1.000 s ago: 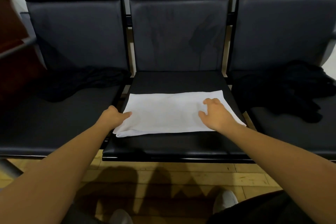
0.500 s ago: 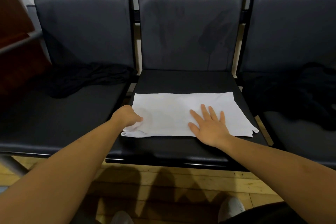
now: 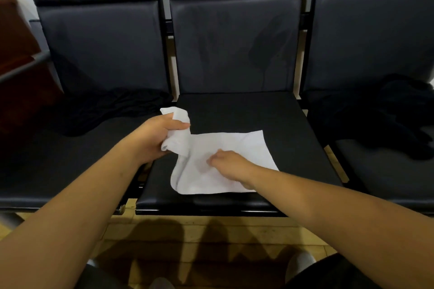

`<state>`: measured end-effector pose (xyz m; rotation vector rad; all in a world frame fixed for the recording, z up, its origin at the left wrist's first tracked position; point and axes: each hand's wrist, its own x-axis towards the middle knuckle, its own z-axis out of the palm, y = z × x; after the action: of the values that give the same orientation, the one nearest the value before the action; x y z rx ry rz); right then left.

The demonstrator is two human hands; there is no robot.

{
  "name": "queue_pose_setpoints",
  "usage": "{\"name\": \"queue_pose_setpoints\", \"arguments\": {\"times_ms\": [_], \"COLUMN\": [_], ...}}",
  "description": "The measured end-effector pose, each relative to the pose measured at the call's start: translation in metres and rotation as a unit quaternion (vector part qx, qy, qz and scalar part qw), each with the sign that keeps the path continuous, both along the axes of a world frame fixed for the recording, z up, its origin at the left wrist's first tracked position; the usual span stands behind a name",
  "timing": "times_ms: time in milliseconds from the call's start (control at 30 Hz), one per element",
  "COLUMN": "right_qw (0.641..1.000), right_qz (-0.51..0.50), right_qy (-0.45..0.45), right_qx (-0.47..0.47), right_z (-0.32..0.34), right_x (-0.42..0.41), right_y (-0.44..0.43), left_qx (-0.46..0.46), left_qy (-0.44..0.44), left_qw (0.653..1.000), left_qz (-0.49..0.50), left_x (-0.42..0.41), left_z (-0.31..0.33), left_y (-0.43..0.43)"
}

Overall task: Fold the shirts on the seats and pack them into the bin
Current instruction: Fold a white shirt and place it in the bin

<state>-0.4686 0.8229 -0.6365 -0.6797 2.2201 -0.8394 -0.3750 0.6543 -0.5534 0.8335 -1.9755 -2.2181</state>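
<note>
Folds white shirt [image 3: 237, 145] on middle seat [image 3: 296, 138].
Grips its left end, lifted, in left hand [image 3: 155, 138]; rests right hand [image 3: 231, 163] on its middle, grasp too blurred to tell.

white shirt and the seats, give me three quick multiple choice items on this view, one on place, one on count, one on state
1. Which seat holds the white shirt?
A left
B middle
C right

2. How many of the outer seats hold dark clothes?
A none
B one
C both

3. The left grip is:
A flat on bare seat
B holding the shirt's raised end
C empty, clear of the shirt

Answers:
1 B, the shirt lies on the middle seat.
2 C, the left dark heap and the right dark heap lie on one outer seat each.
3 B, its fingers curl round the cloth, which stands up off the seat.
</note>
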Motion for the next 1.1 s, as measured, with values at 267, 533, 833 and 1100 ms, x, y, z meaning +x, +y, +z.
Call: {"name": "queue_pose_setpoints", "arguments": {"times_ms": [267, 533, 833, 1100], "right_qw": [0.833, 0.941, 0.969, 0.976], "right_qz": [-0.319, -0.272, -0.237, -0.156], "right_qy": [-0.358, -0.176, -0.074, -0.029], "right_qx": [-0.276, -0.101, -0.012, 0.149], "right_z": [0.016, 0.003, 0.005, 0.018], "right_x": [-0.053, -0.063, -0.057, -0.053], "right_y": [0.053, 0.067, 0.086, 0.085], "left_qx": [0.023, -0.194, -0.306, -0.279], "left_qy": [-0.012, -0.081, -0.228, -0.21], "left_qw": [0.987, 0.968, 0.924, 0.937], "left_qz": [-0.161, -0.134, -0.02, 0.012], "left_x": [-0.053, -0.053, -0.052, -0.059], "left_z": [-0.007, -0.026, -0.065, -0.075], "left_y": [0.069, 0.054, 0.014, 0.029]}}
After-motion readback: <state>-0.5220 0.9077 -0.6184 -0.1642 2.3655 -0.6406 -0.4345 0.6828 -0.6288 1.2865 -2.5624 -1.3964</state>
